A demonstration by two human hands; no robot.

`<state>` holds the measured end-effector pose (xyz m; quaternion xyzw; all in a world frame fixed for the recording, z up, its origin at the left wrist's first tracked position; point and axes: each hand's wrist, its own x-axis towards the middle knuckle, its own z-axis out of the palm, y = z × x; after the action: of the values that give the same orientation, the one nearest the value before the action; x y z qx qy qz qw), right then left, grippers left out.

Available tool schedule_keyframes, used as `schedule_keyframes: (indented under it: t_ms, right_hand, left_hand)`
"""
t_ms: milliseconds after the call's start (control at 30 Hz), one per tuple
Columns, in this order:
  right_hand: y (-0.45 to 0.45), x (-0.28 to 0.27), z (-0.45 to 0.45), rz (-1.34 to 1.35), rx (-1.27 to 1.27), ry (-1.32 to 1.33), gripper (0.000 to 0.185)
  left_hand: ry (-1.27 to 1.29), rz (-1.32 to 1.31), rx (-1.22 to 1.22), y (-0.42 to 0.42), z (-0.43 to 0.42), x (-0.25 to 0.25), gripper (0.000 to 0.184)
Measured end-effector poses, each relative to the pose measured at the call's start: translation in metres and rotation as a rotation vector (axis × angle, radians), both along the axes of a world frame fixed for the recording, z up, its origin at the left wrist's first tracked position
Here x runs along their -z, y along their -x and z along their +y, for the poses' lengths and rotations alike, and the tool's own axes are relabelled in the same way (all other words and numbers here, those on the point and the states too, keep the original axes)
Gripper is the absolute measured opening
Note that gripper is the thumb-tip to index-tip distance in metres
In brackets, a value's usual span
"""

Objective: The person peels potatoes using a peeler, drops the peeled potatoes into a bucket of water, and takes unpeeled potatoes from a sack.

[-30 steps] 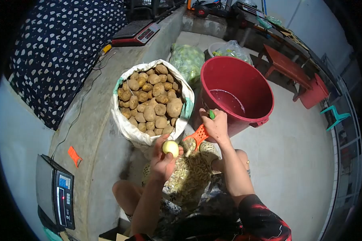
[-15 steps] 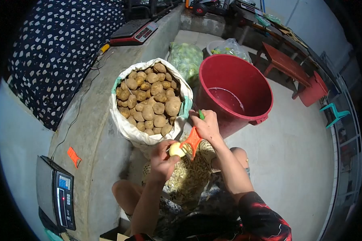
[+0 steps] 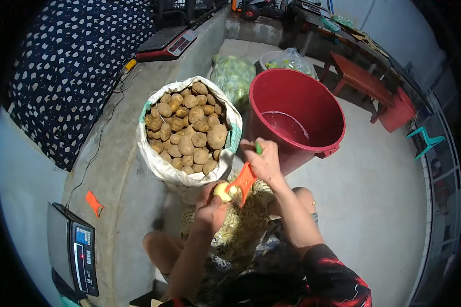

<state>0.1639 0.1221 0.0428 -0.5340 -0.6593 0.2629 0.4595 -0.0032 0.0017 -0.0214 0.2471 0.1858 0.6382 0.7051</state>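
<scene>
A pale, peeled potato (image 3: 223, 192) is held in my left hand (image 3: 210, 209), fingers closed round it. My right hand (image 3: 264, 160) grips an orange peeler (image 3: 244, 179); a bit of green shows above the fist. The peeler's head is at the right side of the potato, and I cannot tell whether the blade touches it. Beneath both hands, a heap of peelings (image 3: 238, 222) lies between my legs. Just beyond my left hand stands a white sack (image 3: 161, 171) full of unpeeled potatoes (image 3: 187, 130).
A large red bucket (image 3: 289, 148) with some liquid inside stands right of the sack. Behind are a bag of green vegetables (image 3: 233, 77) and a red bench (image 3: 361, 77). On the concrete ledge at left lie another orange peeler (image 3: 93, 203) and a digital scale (image 3: 74, 248).
The peeler has shifted slightly against the potato, and the potato has moved a little left in my left hand. The whole view has shifted slightly.
</scene>
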Motion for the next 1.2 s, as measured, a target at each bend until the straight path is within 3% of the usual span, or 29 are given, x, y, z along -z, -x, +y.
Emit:
schedule_keyframes:
  t_ms: [67,167,267,300,400,500,567,633,700,800,967,1033,1100,1200]
  right_hand:
    - [-0.008,-0.005,0.009,-0.049,0.137,0.0,0.04]
    - [-0.017,0.007,0.015,0.02,0.135,0.097,0.04]
    - [0.002,-0.009,-0.009,0.023,-0.025,-0.288,0.036]
    - [0.002,-0.003,-0.006,0.028,-0.022,-0.281,0.036]
    - [0.002,0.007,0.003,0.068,0.038,-0.021,0.026]
    - [-0.005,0.023,0.015,-0.007,0.038,-0.118,0.026]
    - [-0.024,0.037,0.034,-0.116,0.216,-0.081,0.032]
    - [-0.028,0.018,0.028,0.094,0.228,0.14,0.036]
    - [-0.017,0.009,0.017,0.113,0.066,0.023,0.04]
    - [-0.004,-0.018,-0.005,-0.048,-0.104,-0.016,0.031]
    - [-0.018,0.007,0.018,-0.144,0.025,0.146,0.03]
    - [-0.016,0.003,0.014,0.069,-0.015,0.262,0.029]
    - [-0.012,-0.005,0.005,0.05,-0.047,0.239,0.026]
    - [-0.009,-0.006,0.001,-0.138,-0.104,-0.015,0.027]
  left_hand:
    - [-0.021,-0.016,0.023,0.003,-0.002,-0.001,0.052]
    - [-0.029,-0.066,0.062,0.002,-0.002,-0.007,0.053]
    - [0.102,-0.118,0.028,-0.004,-0.005,-0.005,0.053]
    - [0.088,-0.083,0.042,-0.004,-0.004,-0.009,0.052]
    - [0.078,-0.033,0.049,-0.002,0.0,-0.003,0.051]
    - [0.074,-0.026,0.018,-0.001,0.0,0.001,0.049]
    - [0.056,-0.036,-0.01,0.0,-0.005,-0.002,0.048]
    - [-0.062,-0.024,0.062,0.006,-0.007,-0.003,0.043]
    - [-0.046,-0.002,0.048,0.002,-0.005,-0.004,0.045]
    - [-0.036,0.063,0.034,-0.002,-0.004,-0.008,0.048]
    - [-0.087,0.117,0.042,0.001,-0.006,-0.009,0.048]
    - [-0.093,0.118,0.011,0.001,-0.005,-0.007,0.047]
    - [-0.099,0.152,-0.02,-0.002,-0.005,-0.011,0.046]
    - [-0.101,0.201,-0.043,-0.004,-0.006,-0.011,0.045]
